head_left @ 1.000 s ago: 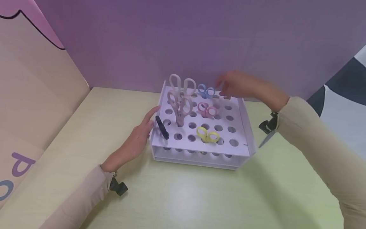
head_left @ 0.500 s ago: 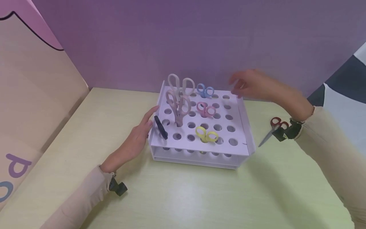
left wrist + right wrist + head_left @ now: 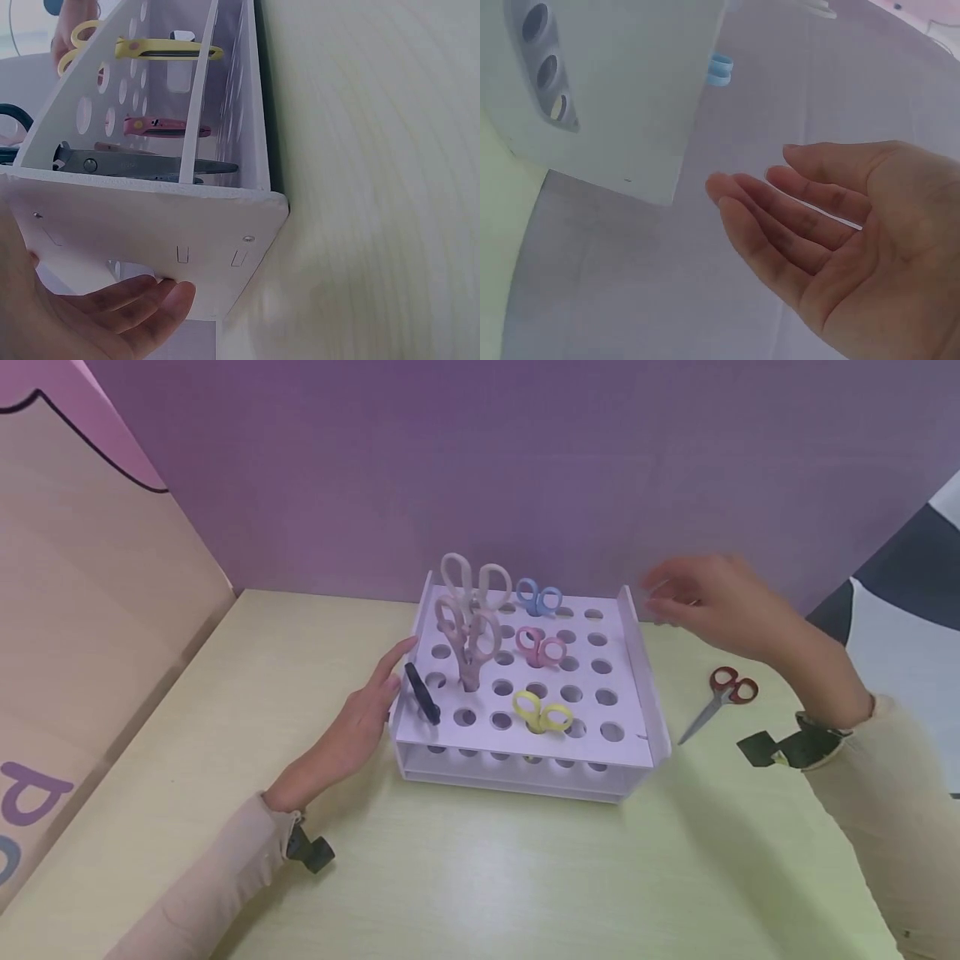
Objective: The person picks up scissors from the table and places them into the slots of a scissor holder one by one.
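A white rack [image 3: 637,743] with round holes stands on the table in the head view. My left hand [image 3: 363,714] touches its left side panel; in the left wrist view the fingers [image 3: 146,307] lie near a slot in that panel. My right hand [image 3: 720,602], off the rack's back right corner, has loosely bent fingers with nothing between them in the right wrist view. Scissors stand in the rack: white [image 3: 495,581], pale pink [image 3: 469,668], black-handled [image 3: 422,693], blue [image 3: 537,600], pink [image 3: 538,647] and yellow [image 3: 542,714]. Grey blades [image 3: 127,163] show inside the rack in the left wrist view.
Red-handled scissors [image 3: 723,693] lie on the pale table [image 3: 480,877], right of the rack, blade tips toward it. A purple wall [image 3: 450,460] rises close behind. A beige panel [image 3: 90,610] bounds the left side.
My right hand has moved rightward from above the rack's back right holes to beyond its corner. The red-handled scissors, earlier hidden by the sleeve, now show whole. My left hand stays in place.
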`<state>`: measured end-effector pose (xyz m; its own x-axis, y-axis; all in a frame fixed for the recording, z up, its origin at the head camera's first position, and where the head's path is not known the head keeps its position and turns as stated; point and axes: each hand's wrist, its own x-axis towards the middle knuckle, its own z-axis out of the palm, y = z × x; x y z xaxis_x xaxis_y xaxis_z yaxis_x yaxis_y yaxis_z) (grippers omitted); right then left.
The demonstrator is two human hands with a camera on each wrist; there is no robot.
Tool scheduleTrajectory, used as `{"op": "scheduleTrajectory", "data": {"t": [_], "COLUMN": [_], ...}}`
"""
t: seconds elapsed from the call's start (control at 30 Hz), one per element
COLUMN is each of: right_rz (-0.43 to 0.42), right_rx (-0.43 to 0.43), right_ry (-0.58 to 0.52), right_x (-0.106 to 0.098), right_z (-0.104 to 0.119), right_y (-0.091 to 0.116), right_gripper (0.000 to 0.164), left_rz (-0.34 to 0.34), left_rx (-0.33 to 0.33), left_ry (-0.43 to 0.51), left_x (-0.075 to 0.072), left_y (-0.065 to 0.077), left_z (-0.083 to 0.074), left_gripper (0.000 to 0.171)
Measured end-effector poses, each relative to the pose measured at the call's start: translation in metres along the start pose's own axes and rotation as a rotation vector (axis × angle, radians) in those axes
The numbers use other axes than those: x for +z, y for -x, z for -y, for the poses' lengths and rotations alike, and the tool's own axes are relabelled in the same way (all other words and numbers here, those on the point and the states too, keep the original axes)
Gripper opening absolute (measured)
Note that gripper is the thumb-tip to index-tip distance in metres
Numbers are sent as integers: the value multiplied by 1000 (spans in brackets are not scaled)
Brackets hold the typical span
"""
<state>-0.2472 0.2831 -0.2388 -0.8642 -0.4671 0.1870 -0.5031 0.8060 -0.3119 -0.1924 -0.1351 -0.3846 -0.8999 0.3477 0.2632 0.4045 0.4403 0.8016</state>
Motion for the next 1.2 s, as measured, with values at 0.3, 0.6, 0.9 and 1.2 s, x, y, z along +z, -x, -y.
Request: {"op": "scheduleTrajectory", "data": {"t": [0.3,0.6,0.9,1.2], "right_rz": [-131,-202,-211,-165], "right_rx": [111,258,282,332], "right_ry": [-129,-181,-175,-73], "right_x": [6,31,48,71], "right_z": [-10,-39,-72,-117], "right_y": [43,79,86,88], "right_gripper": [31,42,36,35], "left_rz": [3,5,4,0], "left_rx": [2,1,4,-1], "left_ry": [-10,15,28,10], "left_x": [0,1,1,1], "left_y": [-1,0,1,1], "left_z": [2,0,2,0], "left_gripper": [47,46,46,45]}}
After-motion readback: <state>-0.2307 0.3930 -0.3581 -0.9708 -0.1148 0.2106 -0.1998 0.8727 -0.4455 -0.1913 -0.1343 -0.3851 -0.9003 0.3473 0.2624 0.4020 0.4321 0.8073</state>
